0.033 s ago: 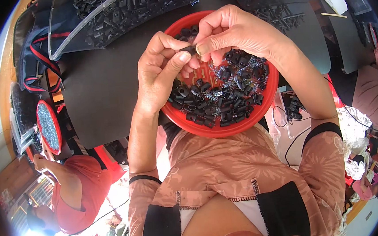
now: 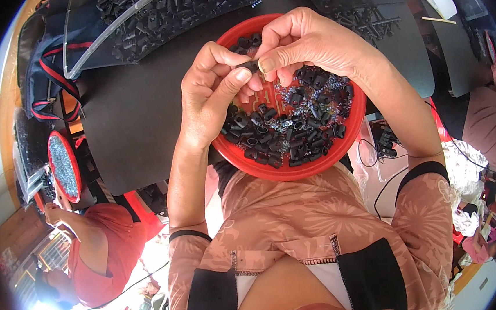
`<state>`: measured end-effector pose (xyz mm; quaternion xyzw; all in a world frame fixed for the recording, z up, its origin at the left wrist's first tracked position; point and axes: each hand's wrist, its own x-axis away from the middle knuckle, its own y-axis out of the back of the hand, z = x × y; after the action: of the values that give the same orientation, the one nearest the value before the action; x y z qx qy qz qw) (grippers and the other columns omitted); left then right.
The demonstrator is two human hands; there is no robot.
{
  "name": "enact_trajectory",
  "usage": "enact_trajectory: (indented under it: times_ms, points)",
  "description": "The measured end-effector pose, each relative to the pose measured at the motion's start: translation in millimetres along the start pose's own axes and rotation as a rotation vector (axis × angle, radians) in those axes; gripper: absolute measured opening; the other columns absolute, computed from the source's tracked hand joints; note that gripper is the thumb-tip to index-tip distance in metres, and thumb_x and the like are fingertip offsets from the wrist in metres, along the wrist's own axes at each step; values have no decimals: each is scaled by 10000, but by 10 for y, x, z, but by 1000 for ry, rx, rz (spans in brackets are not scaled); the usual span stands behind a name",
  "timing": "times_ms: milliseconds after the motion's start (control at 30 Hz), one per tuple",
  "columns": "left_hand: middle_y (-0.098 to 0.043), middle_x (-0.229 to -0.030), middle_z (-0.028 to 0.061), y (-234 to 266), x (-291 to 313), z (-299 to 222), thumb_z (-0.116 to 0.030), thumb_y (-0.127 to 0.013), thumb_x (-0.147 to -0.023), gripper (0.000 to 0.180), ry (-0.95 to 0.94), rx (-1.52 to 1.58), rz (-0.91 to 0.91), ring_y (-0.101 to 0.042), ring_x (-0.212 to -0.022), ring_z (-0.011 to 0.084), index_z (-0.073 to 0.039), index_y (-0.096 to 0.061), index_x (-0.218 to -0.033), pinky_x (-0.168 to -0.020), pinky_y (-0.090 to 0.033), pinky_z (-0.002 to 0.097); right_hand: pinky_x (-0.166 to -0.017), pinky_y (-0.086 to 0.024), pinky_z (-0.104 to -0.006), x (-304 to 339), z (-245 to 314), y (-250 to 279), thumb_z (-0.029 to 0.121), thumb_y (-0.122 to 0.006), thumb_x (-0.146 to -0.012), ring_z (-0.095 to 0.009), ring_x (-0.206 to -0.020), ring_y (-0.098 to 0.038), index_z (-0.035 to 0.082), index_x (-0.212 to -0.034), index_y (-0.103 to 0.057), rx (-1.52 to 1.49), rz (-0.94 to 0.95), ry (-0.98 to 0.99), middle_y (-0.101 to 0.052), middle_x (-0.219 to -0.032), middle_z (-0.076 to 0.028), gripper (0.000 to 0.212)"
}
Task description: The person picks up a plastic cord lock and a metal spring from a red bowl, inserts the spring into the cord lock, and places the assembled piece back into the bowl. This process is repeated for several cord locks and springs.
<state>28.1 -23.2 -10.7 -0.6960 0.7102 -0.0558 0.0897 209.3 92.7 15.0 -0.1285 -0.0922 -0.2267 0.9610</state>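
Over the red round tray [image 2: 293,172], my hands meet at a small black plastic cord lock [image 2: 248,66]. My left hand [image 2: 211,94] is closed, pinching the piece between thumb and forefinger. From the other side, my right hand [image 2: 309,44] presses its thumb and fingertips together at the piece's end; anything smaller between them is hidden. Below the hands, many loose black cord lock parts [image 2: 299,145] lie in the tray. Thin metal springs [image 2: 335,84] are mixed among them, mostly on the right side.
Clear-edged bins of black parts [image 2: 178,9] stand at the far side of the black table [image 2: 126,124]. Slim black pieces [image 2: 369,23] lie at the far right. At left are a red tray of springs [image 2: 62,166] and a person in red [image 2: 107,247].
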Motion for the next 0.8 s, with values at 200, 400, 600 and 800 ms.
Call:
enact_trajectory:
  times_ms: [200,400,600,800]
  points:
    - [-649,-811,67,38,12,23,-44,-573,-931,80,-10,46,-1,-596,-697,79,-37,-527,-995,-589,-477,201,-607,-539,-223,-35,-11,-104,169,-754,-798,-114,-629,-647,1,-844,-695,-50,-29,18,-666,-710,-72,184]
    - [-644,-836,71,23,-18,30,-84,-558,-946,99,-1,76,-13,-589,-713,91,-34,-526,-1026,-624,-471,212,-551,-512,-208,-23,42,-140,160,-726,-825,-97,-592,-627,2,-813,-687,19,-112,45,-663,-704,-63,164]
    - [-647,-930,84,-52,-20,22,-180,-586,-940,227,-130,5,-113,-569,-780,99,-33,-523,-1102,-686,-465,239,-355,-401,-175,114,584,-184,103,-596,-926,-73,-431,-543,21,-867,-666,326,-417,831,-642,-650,-71,123]
    - [-663,-893,62,-33,-50,0,-159,-599,-933,159,-68,-120,-178,-539,-729,70,-50,-566,-1044,-663,-448,213,-357,-346,-161,151,1156,-238,159,-595,-933,-47,-436,-487,21,-970,-672,52,-572,732,-639,-673,-63,162]
